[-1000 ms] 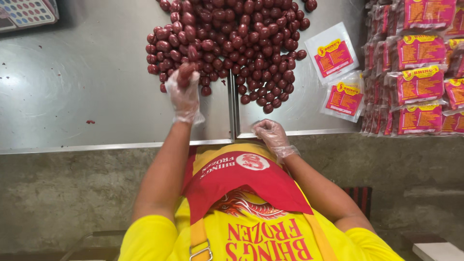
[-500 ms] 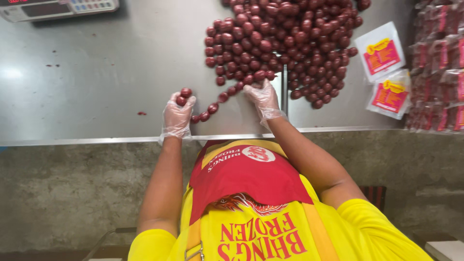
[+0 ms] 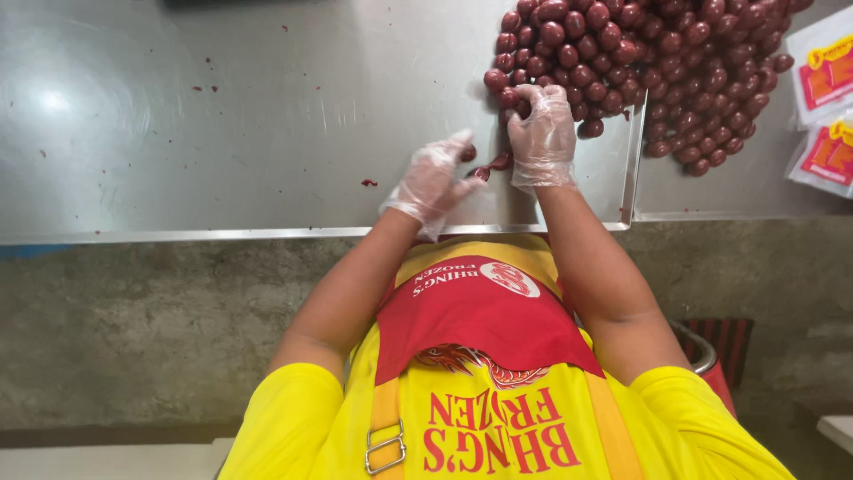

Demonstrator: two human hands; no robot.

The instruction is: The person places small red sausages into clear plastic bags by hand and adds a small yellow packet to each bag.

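A big heap of small round dark-red sausages lies on the steel table at the upper right. My right hand, in a clear plastic glove, rests on the heap's near-left edge with its fingers closed over a few sausages. My left hand, also gloved, is just to the left and pinches one end of a short string of sausages that runs between both hands. My yellow shirt and red apron fill the bottom of the view.
Two white packets with red and yellow labels lie at the far right. A raised metal seam splits the tabletop beside my right wrist. Red crumbs dot the steel. A grey concrete front drops below the table edge.
My left hand has moved right and closer to my right hand at the heap's edge. The loose string of sausages between them is shorter. The view has shifted left.
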